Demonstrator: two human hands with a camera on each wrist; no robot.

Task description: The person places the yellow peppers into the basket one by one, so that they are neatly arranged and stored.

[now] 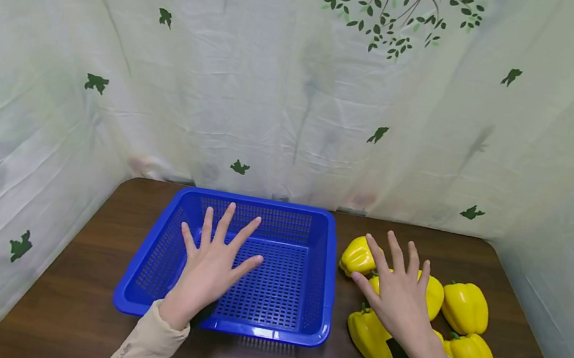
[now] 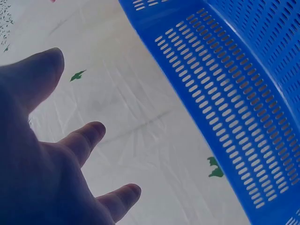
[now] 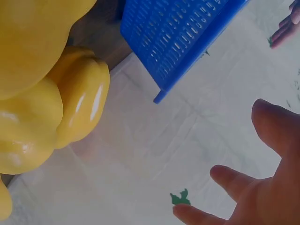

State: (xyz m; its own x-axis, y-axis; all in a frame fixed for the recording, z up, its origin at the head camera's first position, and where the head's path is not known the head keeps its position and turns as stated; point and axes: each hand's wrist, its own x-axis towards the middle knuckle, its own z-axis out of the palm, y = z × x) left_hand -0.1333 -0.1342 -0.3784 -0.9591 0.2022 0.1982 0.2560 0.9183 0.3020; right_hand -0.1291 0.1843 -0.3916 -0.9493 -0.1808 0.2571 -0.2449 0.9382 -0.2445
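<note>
My left hand [image 1: 211, 270] hovers with fingers spread over a blue plastic basket [image 1: 330, 272], and it holds nothing. Several yellow bell peppers [image 1: 465, 309] lie grouped to the right of the basket. Above them is my right hand [image 1: 403, 298], its fingers also spread and nothing in its grasp; it hides part of the group. In the left wrist view, the basket's perforated wall [image 2: 220, 103] is beside the left hand [image 2: 51, 164]. The right wrist view shows peppers [image 3: 84, 101] at the left, apart from the right hand [image 3: 262, 187].
The basket and peppers stand on a dark brown wooden table [image 1: 67, 270]. A pale curtain [image 1: 278, 91] printed with leaves and green bird shapes hangs behind the table and along both sides.
</note>
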